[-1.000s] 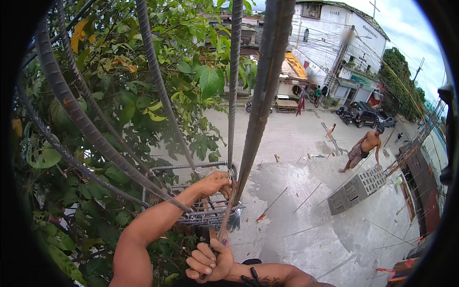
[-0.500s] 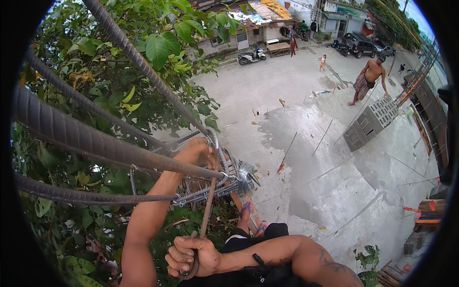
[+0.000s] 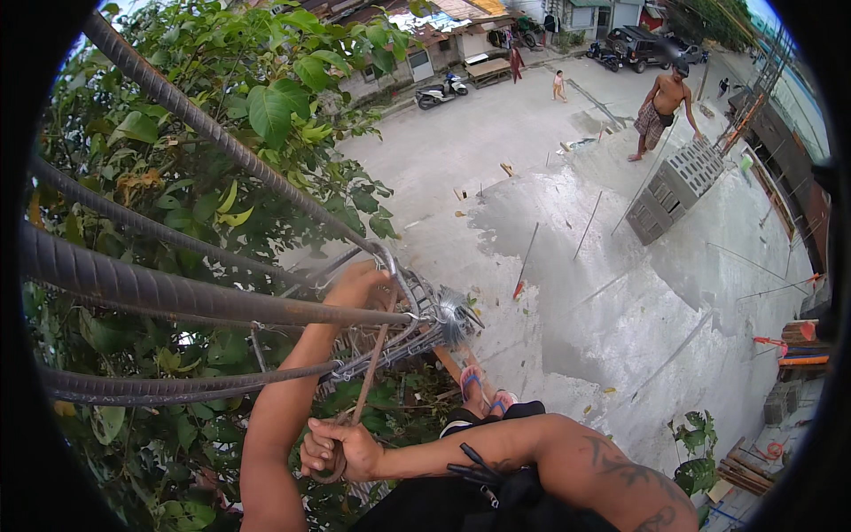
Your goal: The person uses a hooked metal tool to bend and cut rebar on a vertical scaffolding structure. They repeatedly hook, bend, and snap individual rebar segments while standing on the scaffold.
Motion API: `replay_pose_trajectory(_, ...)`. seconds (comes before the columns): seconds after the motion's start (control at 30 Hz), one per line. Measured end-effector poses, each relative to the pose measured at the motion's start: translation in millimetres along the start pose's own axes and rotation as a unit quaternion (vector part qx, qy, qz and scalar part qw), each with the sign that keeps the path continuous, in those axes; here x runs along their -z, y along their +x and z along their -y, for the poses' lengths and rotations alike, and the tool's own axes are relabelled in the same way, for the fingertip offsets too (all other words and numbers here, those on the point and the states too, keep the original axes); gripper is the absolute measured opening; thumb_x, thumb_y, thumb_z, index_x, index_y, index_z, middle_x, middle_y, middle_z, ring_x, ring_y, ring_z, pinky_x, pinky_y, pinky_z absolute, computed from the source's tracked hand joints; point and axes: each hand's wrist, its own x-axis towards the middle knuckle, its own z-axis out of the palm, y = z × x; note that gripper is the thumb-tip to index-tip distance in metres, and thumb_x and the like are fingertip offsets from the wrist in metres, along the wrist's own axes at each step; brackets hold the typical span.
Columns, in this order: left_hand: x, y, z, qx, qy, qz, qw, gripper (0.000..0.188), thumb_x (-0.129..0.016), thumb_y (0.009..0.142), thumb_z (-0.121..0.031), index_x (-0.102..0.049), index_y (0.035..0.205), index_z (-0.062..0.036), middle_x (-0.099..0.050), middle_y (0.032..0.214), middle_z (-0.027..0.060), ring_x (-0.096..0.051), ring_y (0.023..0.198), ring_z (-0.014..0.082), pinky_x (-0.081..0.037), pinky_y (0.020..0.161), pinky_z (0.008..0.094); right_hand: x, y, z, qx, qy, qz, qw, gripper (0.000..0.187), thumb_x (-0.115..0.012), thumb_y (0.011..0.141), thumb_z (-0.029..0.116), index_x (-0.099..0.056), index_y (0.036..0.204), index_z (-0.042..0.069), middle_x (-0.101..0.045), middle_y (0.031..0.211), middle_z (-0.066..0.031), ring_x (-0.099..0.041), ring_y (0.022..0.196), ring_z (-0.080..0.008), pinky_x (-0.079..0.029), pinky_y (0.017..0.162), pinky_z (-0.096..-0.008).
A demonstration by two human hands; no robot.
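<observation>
Right hand (image 3: 341, 449), low and close to the torso: fingers wrapped firmly around the bent lower end of a rusty steel rod (image 3: 370, 377), little gap left in the grip. The rod slants upward from the fist and passes behind the thick foremost ribbed rebar (image 3: 213, 293) of an upright column cage.

Left hand (image 3: 359, 284), higher, at the cage: fingers curled beside the bent corner of a steel stirrup (image 3: 393, 264). Fingertips hidden; cannot tell whether they grip bar, wire or the rod's upper end.

A bundle of pale tie wire (image 3: 454, 316) sits at the cage's near corner. Concrete slab (image 3: 567, 275) below; a co-worker (image 3: 665, 102) reaches to a stack of hollow concrete blocks (image 3: 683, 182), well apart from the cage. Leafy branches (image 3: 142, 195) crowd the left.

Handling (judged): rod stiff, moderately light, rough with rust, so unlikely to slip; best held at the bent end, where the curve fills the palm. Rebar heavy, springy over its length; steadiest held near a stirrup. Wire thin, pliable, sharp-ended; take it mid-bundle.
</observation>
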Motion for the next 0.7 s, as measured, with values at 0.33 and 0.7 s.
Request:
replay_pose_trajectory(0.33,11.4,6.2,-6.3,-0.001,-0.088,0.142,0.986,0.022,-0.059,0.080,-0.013,-0.062,0.091,0.0056,-0.065,0.078,0.0170,-0.065,0.065,0.0234,-0.052,0.058,0.0315,3.2,2.0,4.7,-0.005,-0.071,-0.066,0.995,0.040,-0.046,0.097,0.029,-0.040,0.063,0.009,-0.038,0.055,-0.0006,-0.047,0.057,-0.0167,-0.048,0.065,-0.0360)
replay_pose_trajectory(0.7,26.1,15.8,1.1,-0.019,-0.074,0.194,0.978,0.028,-0.061,0.081,-0.017,-0.061,0.094,0.0078,-0.066,0.083,0.0185,-0.066,0.071,0.0262,-0.054,0.064,0.0331,16.6,4.4,-7.5,0.014,-0.002,-0.050,0.999,0.042,-0.050,0.095,0.029,-0.040,0.060,0.009,-0.038,0.054,-0.0013,-0.049,0.053,-0.0178,-0.048,0.057,-0.0364)
